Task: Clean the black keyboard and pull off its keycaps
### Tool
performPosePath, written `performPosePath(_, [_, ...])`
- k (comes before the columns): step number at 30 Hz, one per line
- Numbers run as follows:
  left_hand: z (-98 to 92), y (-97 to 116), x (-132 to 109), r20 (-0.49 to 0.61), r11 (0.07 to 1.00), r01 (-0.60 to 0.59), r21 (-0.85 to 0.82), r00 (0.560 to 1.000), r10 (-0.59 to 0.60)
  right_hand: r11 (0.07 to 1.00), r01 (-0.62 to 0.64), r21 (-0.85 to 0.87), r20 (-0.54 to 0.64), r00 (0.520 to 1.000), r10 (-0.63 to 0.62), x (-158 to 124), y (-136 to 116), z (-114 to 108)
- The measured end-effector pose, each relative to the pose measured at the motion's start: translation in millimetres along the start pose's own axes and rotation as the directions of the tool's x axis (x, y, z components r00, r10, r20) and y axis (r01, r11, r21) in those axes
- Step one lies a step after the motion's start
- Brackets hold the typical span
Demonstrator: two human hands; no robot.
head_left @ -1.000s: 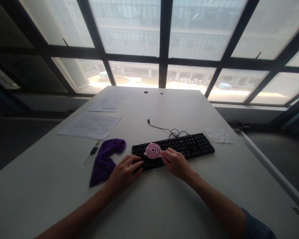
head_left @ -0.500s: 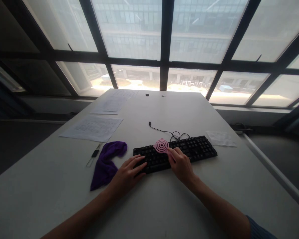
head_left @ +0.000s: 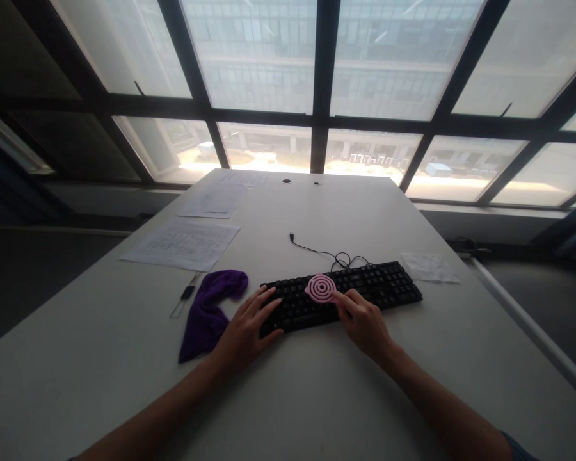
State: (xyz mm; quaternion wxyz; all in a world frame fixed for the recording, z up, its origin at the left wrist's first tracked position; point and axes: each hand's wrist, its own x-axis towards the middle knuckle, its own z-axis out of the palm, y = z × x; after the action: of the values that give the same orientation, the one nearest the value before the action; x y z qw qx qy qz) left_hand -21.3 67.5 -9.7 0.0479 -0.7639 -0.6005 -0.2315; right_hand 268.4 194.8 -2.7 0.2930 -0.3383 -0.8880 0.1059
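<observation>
A black keyboard (head_left: 297, 307) lies at a slight slant on the white table (head_left: 288, 390). My left hand (head_left: 247, 326) rests on its left end, fingers spread, with the thumb along the near edge. Between the fingers and thumb of my right hand (head_left: 365, 323) is the handle of a pink round tool with concentric rings (head_left: 321, 288). Its disc is over the middle-left keys; whether it touches them I cannot tell. Most of the handle is hidden by my fingers. Left of my left hand, a crumpled purple cloth (head_left: 204, 320) lies on the table.
A black cable (head_left: 314, 249) with a plug runs behind the keyboard. Beside the cloth lies a small wire-and-black item (head_left: 186, 294). Printed papers (head_left: 185, 243) cover the left side, and a thin white packet or tissue (head_left: 429, 267) lies at right. Windows (head_left: 259, 57) stand beyond.
My right hand has moved the pink round tool slightly right and toward me over the keys. The fingers of my left hand have spread a little. The view has shifted slightly.
</observation>
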Motion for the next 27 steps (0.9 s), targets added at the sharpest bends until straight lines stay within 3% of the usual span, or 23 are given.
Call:
performPosePath(3, [0.4,-0.7,0.9,0.012,1.0,0.009,-0.011,1.0,-0.008,0.999,0.032,0.038,-0.015,0.999,-0.032,-3.6,2.1,-2.8])
performPosePath(10, [2.1,-7.2,1.4,0.014,0.999,0.039,-0.027,0.999,-0.039,0.963,0.242,0.118,0.086,0.964,-0.253,-8.2,-1.7,-1.9])
performPosePath(17, [2.2,-5.6,1.8,0.007,0.998,0.042,-0.039,0.999,-0.042,0.981,0.182,0.068,0.053,0.981,-0.186,-8.2,5.9,1.1])
performPosePath(27, [4.1,-5.4,3.3,-0.039,0.992,-0.065,-0.104,0.997,0.061,0.995,0.09,0.043,-0.025,0.996,-0.089,-6.3,3.7,-1.6])
